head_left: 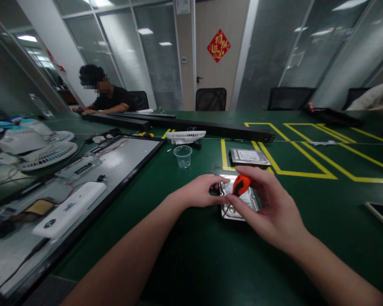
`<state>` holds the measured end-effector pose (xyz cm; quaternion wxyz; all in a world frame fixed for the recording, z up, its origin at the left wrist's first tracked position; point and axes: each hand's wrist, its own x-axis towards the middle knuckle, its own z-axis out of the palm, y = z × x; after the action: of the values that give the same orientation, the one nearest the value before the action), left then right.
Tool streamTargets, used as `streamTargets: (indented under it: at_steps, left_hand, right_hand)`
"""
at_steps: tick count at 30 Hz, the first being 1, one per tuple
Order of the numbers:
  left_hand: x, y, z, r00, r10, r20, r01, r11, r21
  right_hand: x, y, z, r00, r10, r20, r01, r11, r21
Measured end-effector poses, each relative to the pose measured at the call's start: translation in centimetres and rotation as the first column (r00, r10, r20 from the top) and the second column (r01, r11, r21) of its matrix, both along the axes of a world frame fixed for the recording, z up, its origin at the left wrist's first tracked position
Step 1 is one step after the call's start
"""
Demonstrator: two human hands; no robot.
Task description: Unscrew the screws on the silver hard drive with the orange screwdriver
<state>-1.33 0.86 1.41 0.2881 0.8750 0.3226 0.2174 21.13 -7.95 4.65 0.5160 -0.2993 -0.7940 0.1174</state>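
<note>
With right hand [272,208], pinching an orange screwdriver [242,185] between thumb and fingers over the near hard drive [249,199] on the green table [194,255]; with left hand [198,191], part-open, reaching over the drive's left edge, not clearly gripping; best bracing firmly, keeping the screwdriver upright.
</note>
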Motion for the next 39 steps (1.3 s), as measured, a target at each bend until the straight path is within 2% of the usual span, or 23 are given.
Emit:
streamTargets:
  at_steps: [9, 17, 24, 27, 32, 39]
  left_hand:
    - [0.08, 0.01, -0.04, 1.000, 0.003, 0.009, -0.003, 1.000, 0.022]
    - [0.05, -0.16, 0.46, 1.000, -0.003, -0.016, 0.003, 1.000, -0.005]
    - [0.01, -0.07, 0.02, 1.000, -0.002, 0.004, 0.002, 1.000, 0.011]
    - [-0.03, -0.02, -0.13, 1.000, -0.002, 0.013, 0.002, 1.000, 0.008]
    - [-0.08, 0.02, -0.11, 1.000, -0.016, 0.020, 0.016, 1.000, 0.008]
    - [0.02, -0.04, 0.14, 0.999, 0.022, -0.023, -0.022, 1.000, 0.014]
  right_hand:
    - [0.16, -0.38, 0.24, 0.999, 0.051, -0.007, -0.051, 0.996, -0.072]
    - [0.04, 0.05, 0.09, 1.000, -0.027, 0.005, 0.027, 1.000, 0.013]
    - [0.04, -0.39, 0.23, 0.999, 0.035, -0.004, -0.036, 0.997, -0.061]
    - [0.06, -0.30, 0.31, 0.998, 0.058, -0.002, -0.058, 0.997, -0.050]
    - [0.12, 0.07, 0.33, 1.000, 0.023, 0.004, -0.023, 0.999, 0.022]
    - [0.00, -0.05, -0.24, 0.998, 0.006, -0.068, -0.009, 0.999, -0.045]
